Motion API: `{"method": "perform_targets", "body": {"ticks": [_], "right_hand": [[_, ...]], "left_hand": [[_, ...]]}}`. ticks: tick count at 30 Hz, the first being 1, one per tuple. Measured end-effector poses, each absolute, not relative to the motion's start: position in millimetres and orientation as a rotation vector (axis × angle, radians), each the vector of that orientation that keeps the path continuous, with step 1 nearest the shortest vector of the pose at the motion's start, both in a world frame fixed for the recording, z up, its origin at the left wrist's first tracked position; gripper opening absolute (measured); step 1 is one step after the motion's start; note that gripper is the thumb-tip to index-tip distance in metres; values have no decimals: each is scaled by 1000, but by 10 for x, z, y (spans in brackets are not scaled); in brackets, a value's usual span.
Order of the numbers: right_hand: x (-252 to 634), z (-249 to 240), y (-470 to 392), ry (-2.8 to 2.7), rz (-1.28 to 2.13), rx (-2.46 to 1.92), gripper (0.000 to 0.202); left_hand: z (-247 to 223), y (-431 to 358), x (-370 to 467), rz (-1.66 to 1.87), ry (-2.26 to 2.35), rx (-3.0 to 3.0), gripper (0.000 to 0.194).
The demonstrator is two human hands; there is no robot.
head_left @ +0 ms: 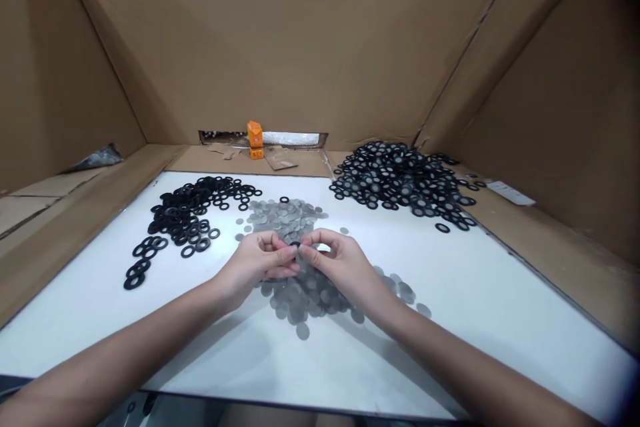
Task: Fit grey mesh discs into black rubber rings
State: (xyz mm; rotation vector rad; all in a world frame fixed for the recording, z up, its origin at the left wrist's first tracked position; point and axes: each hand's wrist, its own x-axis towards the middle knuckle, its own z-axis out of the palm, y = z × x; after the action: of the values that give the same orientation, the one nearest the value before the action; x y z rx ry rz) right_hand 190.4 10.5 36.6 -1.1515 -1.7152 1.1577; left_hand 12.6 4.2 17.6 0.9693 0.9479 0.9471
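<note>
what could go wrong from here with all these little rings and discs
The small black ring pinched between the fingers of the left hand and right hand could slip and drop among the grey discs below. Those discs lie loose around the hands, so a brush might scatter them. The pile of rings with grey centres spills past the white table's edge onto cardboard, where strays could be overlooked.

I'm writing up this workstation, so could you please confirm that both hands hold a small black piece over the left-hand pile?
Not quite: the head view shows the left hand and right hand over the grey discs in the middle. They do hold a small black piece.
</note>
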Motion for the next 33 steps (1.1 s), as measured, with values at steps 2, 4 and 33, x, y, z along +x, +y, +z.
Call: {"method": "perform_targets", "body": {"ticks": [2,4,33], "right_hand": [[1901,362,103,-1698,1157,-1144,15],[1889,361,96,-1672,1149,-1143,14],[1841,166,72,-1357,1448,-1023,30]], "left_hand": [[160,41,134,943,918,995,35],[143,39,149,949,919,1055,34],[115,1,244,965,1208,2013,26]]}}
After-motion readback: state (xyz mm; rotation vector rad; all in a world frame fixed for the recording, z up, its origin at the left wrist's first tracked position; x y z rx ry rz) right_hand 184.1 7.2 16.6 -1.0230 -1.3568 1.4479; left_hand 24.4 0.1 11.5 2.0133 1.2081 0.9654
